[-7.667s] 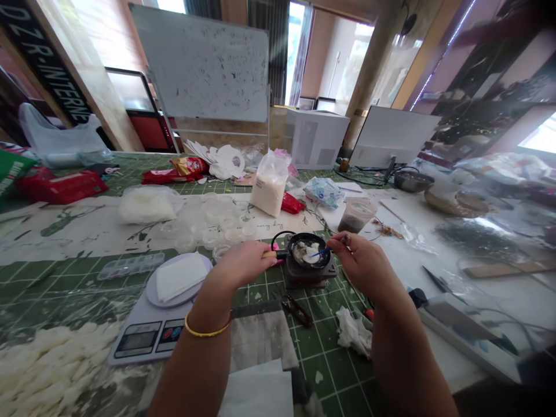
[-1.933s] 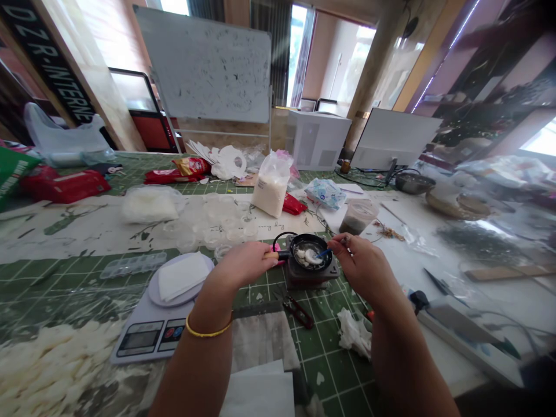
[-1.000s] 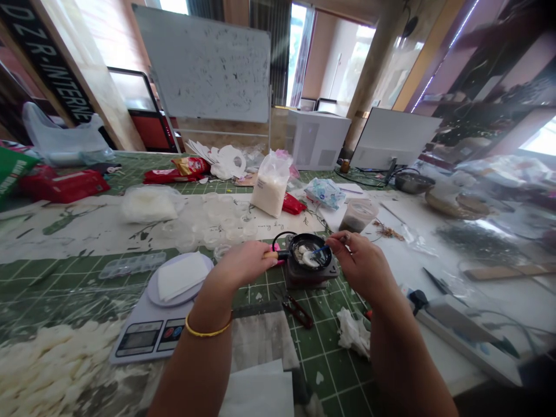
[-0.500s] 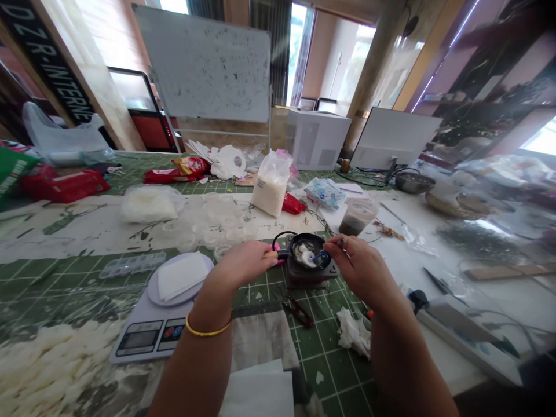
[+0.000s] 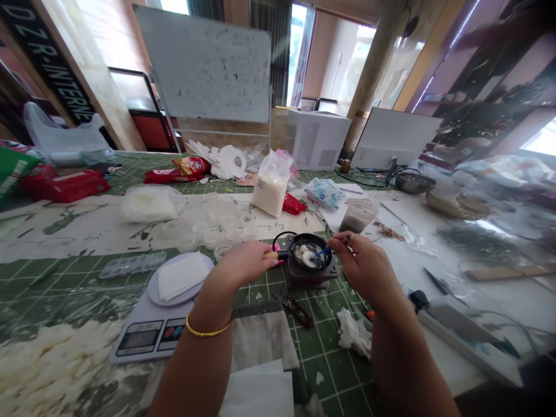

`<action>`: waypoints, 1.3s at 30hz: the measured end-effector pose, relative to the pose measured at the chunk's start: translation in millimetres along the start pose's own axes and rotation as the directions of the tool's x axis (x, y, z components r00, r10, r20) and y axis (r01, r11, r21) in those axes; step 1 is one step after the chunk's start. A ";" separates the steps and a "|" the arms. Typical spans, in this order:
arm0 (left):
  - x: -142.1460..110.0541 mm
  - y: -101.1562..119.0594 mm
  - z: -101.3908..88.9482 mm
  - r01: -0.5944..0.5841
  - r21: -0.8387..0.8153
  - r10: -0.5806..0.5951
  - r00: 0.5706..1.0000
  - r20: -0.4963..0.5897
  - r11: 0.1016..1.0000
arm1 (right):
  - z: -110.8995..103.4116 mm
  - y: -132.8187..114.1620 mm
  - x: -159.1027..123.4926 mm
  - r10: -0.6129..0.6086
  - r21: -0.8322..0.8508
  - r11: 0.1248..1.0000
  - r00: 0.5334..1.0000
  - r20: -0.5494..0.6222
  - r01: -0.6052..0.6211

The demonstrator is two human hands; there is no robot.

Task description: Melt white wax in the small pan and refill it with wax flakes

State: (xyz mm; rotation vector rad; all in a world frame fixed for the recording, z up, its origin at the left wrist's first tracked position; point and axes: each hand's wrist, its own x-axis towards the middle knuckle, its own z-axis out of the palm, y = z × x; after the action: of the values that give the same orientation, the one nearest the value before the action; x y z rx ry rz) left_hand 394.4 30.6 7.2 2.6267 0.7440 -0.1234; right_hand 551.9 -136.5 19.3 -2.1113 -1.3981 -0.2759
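while left hand point(image 5: 243, 263) clasps handle point(image 5: 281, 255), right hand point(image 5: 364, 260) pinches stick point(image 5: 322, 252); white lumps point(image 5: 307, 256) have shifted

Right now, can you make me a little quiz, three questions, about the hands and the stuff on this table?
1. Pick one. The left grip is closed on:
A) a cup
B) the handle of the small pan
C) a brush

2. True or false? The right grip holds a thin blue stick that points into the pan.

3. Fill in the gap. On the round plate of the scale lie white ____.

Key: 1. B. 2. True. 3. Sheets.
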 end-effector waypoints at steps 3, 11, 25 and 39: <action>0.0 0.1 -0.2 -0.005 -0.003 0.005 1.000 0.009 1.000 | 1.6 0.5 1.4 0.002 0.014 1.000 1.000 -0.021 -0.002; -0.6 -1.0 0.6 -0.006 -0.004 0.006 1.000 0.001 1.000 | 3.3 2.0 1.6 -0.019 -0.004 1.000 1.000 -0.010 0.019; -0.1 -0.8 0.4 -0.010 -0.010 0.010 1.000 -0.006 1.000 | 5.9 3.1 3.0 -0.043 0.019 0.999 0.998 0.035 0.043; -0.4 -2.3 0.7 0.001 -0.024 -0.001 1.000 -0.011 1.000 | 9.5 4.0 4.7 -0.026 0.016 1.000 0.999 0.044 0.026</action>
State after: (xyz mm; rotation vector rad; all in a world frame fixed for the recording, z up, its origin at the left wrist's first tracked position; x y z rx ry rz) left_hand 392.9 32.0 5.8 2.6065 0.7459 -0.0996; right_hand 556.1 -128.5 12.5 -2.0995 -1.4496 -0.2288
